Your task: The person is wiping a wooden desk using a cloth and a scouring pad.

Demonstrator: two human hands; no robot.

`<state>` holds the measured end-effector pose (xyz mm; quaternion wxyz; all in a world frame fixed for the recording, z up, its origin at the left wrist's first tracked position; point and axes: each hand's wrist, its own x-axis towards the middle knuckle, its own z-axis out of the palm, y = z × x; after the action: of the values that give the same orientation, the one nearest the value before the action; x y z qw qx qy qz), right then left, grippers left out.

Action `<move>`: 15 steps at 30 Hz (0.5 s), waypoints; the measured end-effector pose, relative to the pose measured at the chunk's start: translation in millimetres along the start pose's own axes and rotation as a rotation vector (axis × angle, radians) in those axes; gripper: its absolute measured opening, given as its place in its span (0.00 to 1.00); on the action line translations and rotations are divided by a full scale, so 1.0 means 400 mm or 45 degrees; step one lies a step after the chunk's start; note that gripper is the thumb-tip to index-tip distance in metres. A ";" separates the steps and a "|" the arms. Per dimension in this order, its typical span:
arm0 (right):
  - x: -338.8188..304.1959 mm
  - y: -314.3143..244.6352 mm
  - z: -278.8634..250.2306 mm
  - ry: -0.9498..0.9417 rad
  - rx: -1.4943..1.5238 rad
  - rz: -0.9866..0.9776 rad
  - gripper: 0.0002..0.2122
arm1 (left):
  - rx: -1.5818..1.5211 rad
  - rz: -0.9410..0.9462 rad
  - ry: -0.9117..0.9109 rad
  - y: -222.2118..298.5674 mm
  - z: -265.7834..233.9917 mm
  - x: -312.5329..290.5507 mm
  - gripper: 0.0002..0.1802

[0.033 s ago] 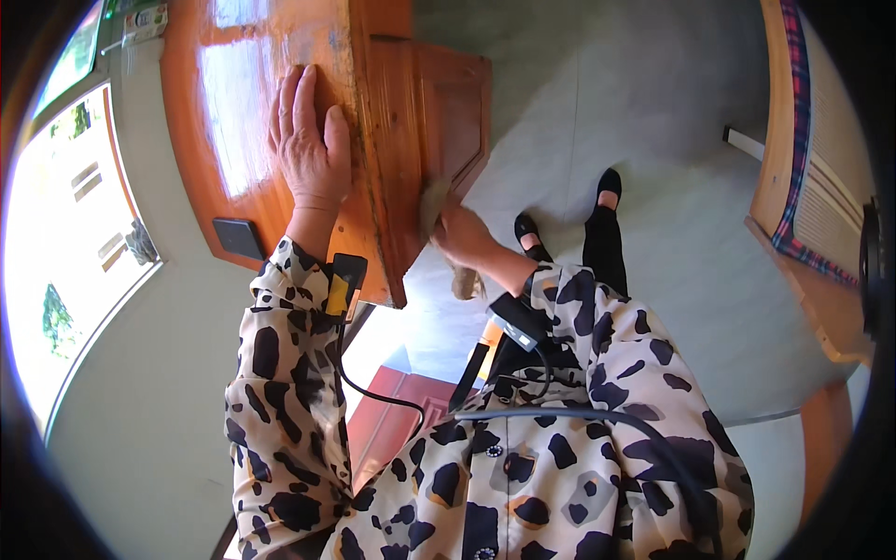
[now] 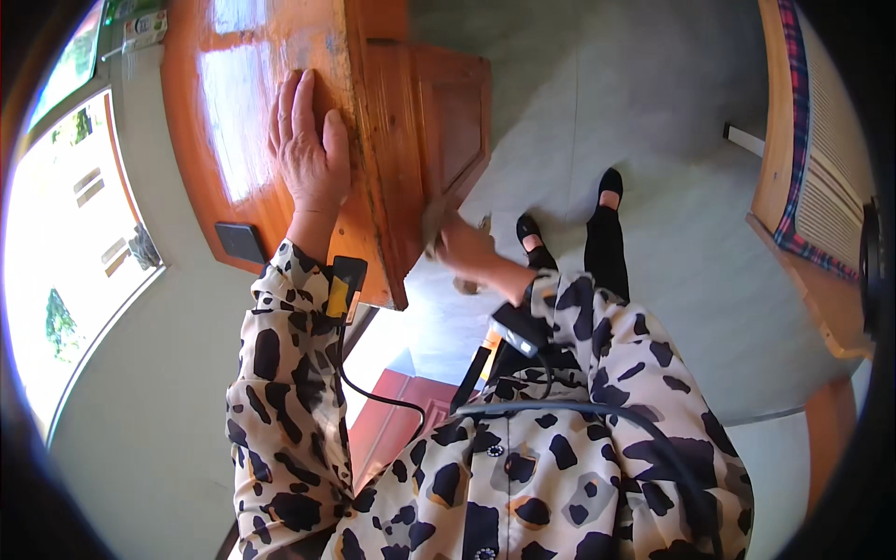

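My left hand (image 2: 313,163) lies flat on the glossy top of an orange-brown wooden cabinet (image 2: 308,219), fingers stretched out, close to its worn edge. Lower down, by the cabinet's side face, my right hand (image 2: 464,247) is closed round a grey-brown cloth (image 2: 435,222). Part of the cloth shows between the hand and the wood, and a loose end hangs below. The right fingertips are hidden behind the hand. A flat black rectangular object (image 2: 240,242) rests on the cabinet top, left of my left wrist.
The cabinet's panelled door (image 2: 459,131) faces the grey floor (image 2: 672,112). At the right stands a wooden bed frame (image 2: 767,140) with a striped mat edged in plaid. A bright window (image 2: 84,233) is at the left. Below, a reddish panelled surface (image 2: 392,411) shows. Cables run from both wrists.
My right hand, with the cloth, has shifted slightly to the right, and the cloth's loose end has changed shape. My left hand stays on the cabinet top.
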<state>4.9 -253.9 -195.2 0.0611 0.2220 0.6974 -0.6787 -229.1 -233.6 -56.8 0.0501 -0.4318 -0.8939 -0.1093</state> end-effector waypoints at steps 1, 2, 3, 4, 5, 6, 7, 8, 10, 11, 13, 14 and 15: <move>-0.051 0.002 0.037 0.065 -0.113 -0.052 0.10 | 0.026 0.000 0.000 -0.005 -0.004 -0.003 0.29; -0.078 0.009 0.055 0.124 -0.232 -0.095 0.11 | 0.047 -0.009 -0.003 -0.009 -0.003 -0.010 0.29; -0.084 0.015 0.039 0.133 -0.227 -0.089 0.11 | 0.024 -0.013 -0.002 -0.010 0.001 -0.013 0.29; -0.089 0.017 0.016 -0.182 -0.180 0.027 0.11 | 0.027 0.003 -0.010 -0.009 -0.005 -0.008 0.29; -0.086 0.018 -0.003 -0.502 -0.128 0.139 0.11 | 0.038 0.009 -0.004 -0.011 -0.012 -0.003 0.29; -0.065 -0.005 -0.026 -0.110 0.082 -0.108 0.12 | 0.044 0.011 -0.002 -0.012 -0.017 -0.004 0.29; -0.041 -0.022 -0.060 -0.024 0.486 0.274 0.12 | 0.047 -0.002 0.007 -0.016 -0.021 -0.009 0.29; 0.008 -0.019 -0.118 0.015 0.385 0.356 0.11 | 0.036 0.011 0.007 -0.011 -0.015 -0.002 0.29; 0.118 -0.086 -0.216 0.120 0.352 0.390 0.13 | 0.054 0.003 -0.002 -0.029 -0.016 -0.012 0.29; 0.174 -0.115 -0.250 0.350 0.353 0.256 0.13 | 0.046 0.020 0.003 -0.019 -0.010 0.002 0.29; 0.329 -0.076 -0.308 0.469 0.091 -0.188 0.15 | -0.023 0.046 0.012 0.017 0.014 0.023 0.29; 0.371 -0.120 -0.312 0.489 0.019 -0.356 0.15 | -0.003 0.045 0.005 0.009 0.007 0.020 0.29; 0.400 -0.168 -0.316 0.513 -0.058 -0.520 0.15 | -0.002 0.035 0.001 0.003 0.003 0.015 0.29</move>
<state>-137.2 -93.1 -186.1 -0.2117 0.2061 0.7407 -0.6034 -231.9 -228.1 -56.7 0.0517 -0.4439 -0.8879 -0.1094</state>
